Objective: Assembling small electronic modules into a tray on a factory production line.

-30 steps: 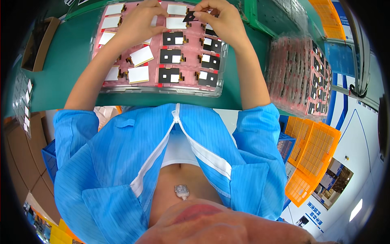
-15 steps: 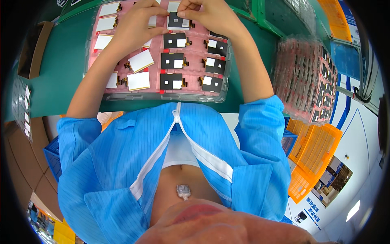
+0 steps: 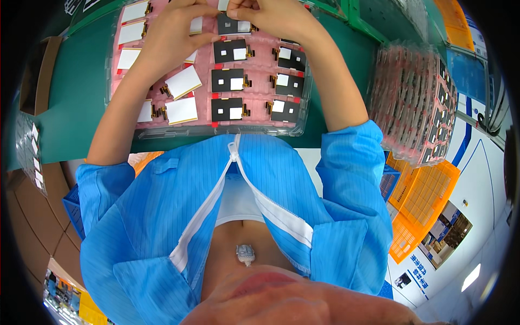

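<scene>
A clear plastic tray [image 3: 216, 130] with pink lining holds rows of small flat panels with short flex tails. At its far middle lies a black panel [image 3: 228, 25] with a small white square and a white patch. My left hand [image 3: 176, 30] reaches over the tray; its thumb and forefinger are spread apart at that panel's left corners. My right hand [image 3: 273, 19] is at the panel's far edge, thumb and fingertips pinched together; whatever they hold is hidden. Nearer me are more black panels [image 3: 227, 80] and white-faced panels [image 3: 182, 82], one lying askew.
The tray rests on a green tabletop [image 3: 70, 124]. A tall stack of filled trays [image 3: 406, 103] stands at the right. An open cardboard box [image 3: 40, 76] and another tray [image 3: 30, 146] are at the left. Orange crates [image 3: 428, 197] stand lower right, beyond the table.
My right fingers have shifted slightly left and away along the black panel's far edge. My left hand stays by its left side. The whole view has tilted a little.
</scene>
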Motion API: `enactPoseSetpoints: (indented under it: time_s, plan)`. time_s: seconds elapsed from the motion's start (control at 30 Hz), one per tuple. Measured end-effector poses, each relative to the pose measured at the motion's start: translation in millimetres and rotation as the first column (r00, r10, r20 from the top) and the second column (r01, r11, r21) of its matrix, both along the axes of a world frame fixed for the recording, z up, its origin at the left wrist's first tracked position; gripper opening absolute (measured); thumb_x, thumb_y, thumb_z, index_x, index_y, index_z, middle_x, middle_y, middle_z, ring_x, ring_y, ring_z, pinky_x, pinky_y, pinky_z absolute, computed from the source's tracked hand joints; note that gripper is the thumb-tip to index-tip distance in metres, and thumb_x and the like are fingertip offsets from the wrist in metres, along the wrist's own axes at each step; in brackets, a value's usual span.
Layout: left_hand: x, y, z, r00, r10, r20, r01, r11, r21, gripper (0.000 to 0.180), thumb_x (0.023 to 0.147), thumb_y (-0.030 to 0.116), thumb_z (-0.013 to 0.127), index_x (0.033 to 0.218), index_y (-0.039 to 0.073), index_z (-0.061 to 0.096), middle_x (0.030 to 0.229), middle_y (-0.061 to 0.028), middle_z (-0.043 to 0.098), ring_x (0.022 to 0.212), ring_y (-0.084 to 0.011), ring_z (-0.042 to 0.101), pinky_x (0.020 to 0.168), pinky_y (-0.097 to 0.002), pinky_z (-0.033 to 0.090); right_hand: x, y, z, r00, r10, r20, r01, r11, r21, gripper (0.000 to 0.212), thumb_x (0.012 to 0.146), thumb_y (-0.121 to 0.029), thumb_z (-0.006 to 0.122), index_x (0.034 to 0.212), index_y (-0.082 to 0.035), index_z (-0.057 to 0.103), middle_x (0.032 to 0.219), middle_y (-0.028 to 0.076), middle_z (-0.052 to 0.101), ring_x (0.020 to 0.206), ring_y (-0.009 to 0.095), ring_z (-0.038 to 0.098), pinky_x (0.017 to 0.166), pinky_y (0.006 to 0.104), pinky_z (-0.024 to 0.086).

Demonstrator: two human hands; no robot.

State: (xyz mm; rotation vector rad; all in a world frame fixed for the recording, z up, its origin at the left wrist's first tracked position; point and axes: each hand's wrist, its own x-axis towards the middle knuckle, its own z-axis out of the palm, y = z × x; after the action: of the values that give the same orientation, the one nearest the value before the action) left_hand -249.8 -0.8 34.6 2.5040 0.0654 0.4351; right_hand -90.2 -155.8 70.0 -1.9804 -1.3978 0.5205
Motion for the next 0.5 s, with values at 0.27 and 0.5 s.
enactPoseSetpoints:
  time_s: [0.27,0.5]
  plan:
    - [-7.4,-5.3,22.0,0.999,0.015,-0.043,-0.016,1.000,-0.022,0.040,0.067,0.010,0.088,0.104,0.003,0.074,0.104,-0.0124,0.067,0.101,-0.0330,0.064,0.087,-0.0411,0.052,1.0,-0.3,1.4,1.000,-0.013,-0.016,0.013,0.999,-0.041,0.014,0.085,-0.015,0.072,0.090,-0.001,0.071,0.079,0.017,0.070,0.072,0.033,0.067,0.067,0.0413,0.051]
    - [2.5,-4.4,8.4,1.000,-0.013,-0.003,0.013,0.999,-0.035,0.042,0.066,0.009,0.089,0.104,0.003,0.074,0.103,-0.0122,0.067,0.100,-0.0331,0.064,0.087,-0.0415,0.052,1.6,-1.7,3.2,1.000,0.002,-0.003,-0.002,0.999,-0.036,0.015,0.085,-0.016,0.072,0.088,-0.001,0.070,0.078,0.017,0.069,0.072,0.033,0.066,0.066,0.0418,0.050]
